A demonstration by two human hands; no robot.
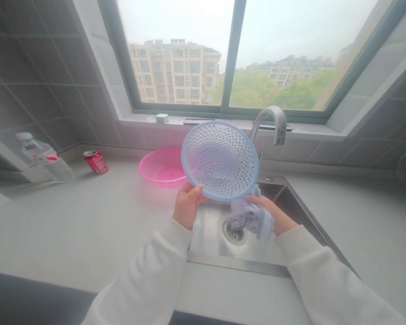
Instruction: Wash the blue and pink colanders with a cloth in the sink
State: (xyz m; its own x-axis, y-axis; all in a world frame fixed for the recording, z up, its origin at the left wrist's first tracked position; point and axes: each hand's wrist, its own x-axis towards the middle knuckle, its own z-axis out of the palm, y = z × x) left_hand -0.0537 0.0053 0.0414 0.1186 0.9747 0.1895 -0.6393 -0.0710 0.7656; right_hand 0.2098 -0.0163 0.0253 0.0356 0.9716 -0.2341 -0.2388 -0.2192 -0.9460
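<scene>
A light blue plastic colander is tilted up over the sink, its inside facing me. My left hand grips its lower left rim, thumb on the inner side. Bunched in my right hand is a pale lilac cloth, held close under the colander's lower right rim. The fingers of that hand are partly hidden by the cloth. Below both hands lies the steel sink with its round drain.
A pink basket stands on the counter behind the colander. Further left are a red can and a clear plastic bottle. The curved faucet rises behind the sink. A small green box rests on the window sill.
</scene>
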